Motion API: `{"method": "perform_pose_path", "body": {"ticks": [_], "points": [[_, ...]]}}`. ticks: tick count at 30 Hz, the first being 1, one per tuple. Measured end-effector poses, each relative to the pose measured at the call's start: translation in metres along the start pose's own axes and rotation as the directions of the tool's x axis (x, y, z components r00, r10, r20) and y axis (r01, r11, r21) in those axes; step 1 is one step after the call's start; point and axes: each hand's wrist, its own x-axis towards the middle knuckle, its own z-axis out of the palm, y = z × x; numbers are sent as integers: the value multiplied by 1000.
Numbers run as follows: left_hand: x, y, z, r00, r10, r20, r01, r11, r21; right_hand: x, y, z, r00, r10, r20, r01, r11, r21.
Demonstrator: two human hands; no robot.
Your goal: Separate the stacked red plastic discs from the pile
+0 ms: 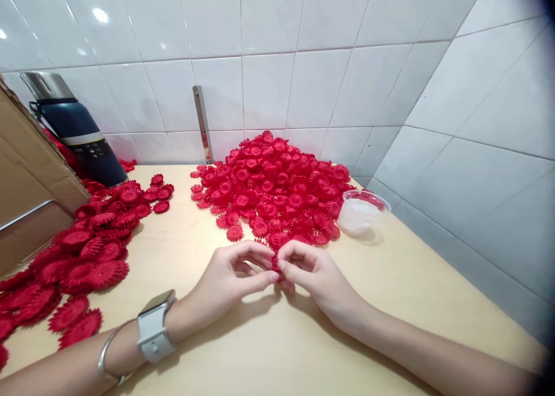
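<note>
Between my two hands, just in front of the big pile, is a small red fringed fabric flower (274, 263), mostly covered by fingers. My left hand (240, 269), with a watch and a bangle on its wrist, pinches it from the left with thumb and fingertips. From the right, my right hand (314, 274) pinches the same piece, its fingers curled. Behind the hands rises a large heap of red fringed flowers (277, 188). Looser red fringed discs (99, 251) lie spread on the left.
A clear plastic tub (362, 214) with whitish contents stands right of the heap. At left are a cardboard box (34, 182) and a dark blue flask (84, 130). A metal strip (202, 124) leans on the tiled wall (269, 89) behind the pale table (277, 350).
</note>
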Motion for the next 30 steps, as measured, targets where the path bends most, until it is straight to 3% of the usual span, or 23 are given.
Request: {"method": "perform_pose_path", "body": {"ticks": [5, 12, 20, 23, 25, 27, 29, 30], "points": [[0, -1, -1, 1000, 4, -27, -3, 998, 58, -1, 3, 0, 999, 5, 44, -4, 1000, -15], [5, -5, -4, 980, 68, -185, -43, 990, 134, -3, 2, 1, 998, -39, 56, 43, 997, -72], [11, -12, -11, 941, 121, -315, -53, 975, 217, -14, 3, 2, 988, 35, 153, -38, 999, 21], [13, -11, -14, 907, 117, -404, -29, 976, 217, -15, 3, 1, 980, 23, 198, -34, 998, 52], [13, -9, -13, 910, 95, -403, -14, 980, 201, -13, 2, 0, 994, 0, 112, -5, 999, 48], [12, -6, -11, 930, 68, -362, -13, 988, 153, -9, 2, -1, 995, -31, -99, 35, 999, 34], [11, -5, -9, 941, 57, -335, -27, 995, 91, -6, 1, -2, 946, -66, -316, 81, 996, 33], [10, -4, -8, 942, 56, -330, -36, 997, 66, -5, 0, -2, 924, -88, -372, 106, 994, 27]]}}
